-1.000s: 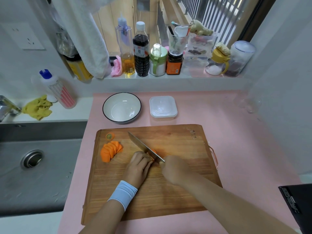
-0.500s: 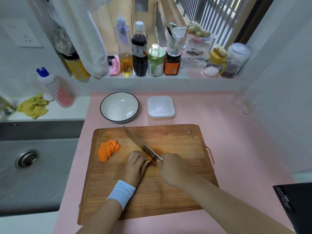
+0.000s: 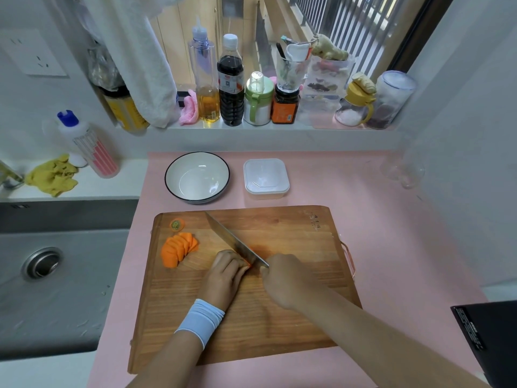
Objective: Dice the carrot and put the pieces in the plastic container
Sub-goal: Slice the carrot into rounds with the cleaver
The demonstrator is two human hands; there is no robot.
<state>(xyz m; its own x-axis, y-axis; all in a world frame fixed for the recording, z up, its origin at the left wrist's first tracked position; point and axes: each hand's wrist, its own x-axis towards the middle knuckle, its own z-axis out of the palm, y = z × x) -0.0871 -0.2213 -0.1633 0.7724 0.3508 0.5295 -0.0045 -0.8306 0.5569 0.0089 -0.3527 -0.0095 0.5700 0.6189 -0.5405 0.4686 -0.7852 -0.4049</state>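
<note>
Both hands lie over the middle of the board (image 3: 260, 331); the left hand (image 3: 228, 271), knuckles up and fingers curled, holds down the carrot (image 3: 249, 265); the right hand (image 3: 285, 278), just beside it, grips the knife (image 3: 232, 242); both forearms cross the board's near edge.

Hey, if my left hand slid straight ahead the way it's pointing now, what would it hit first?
The knife blade. Your left hand points forward and rightward over the cutting board, its knuckles seemingly right beside the blade held by your right hand, with only a sliver of carrot showing between.
</note>
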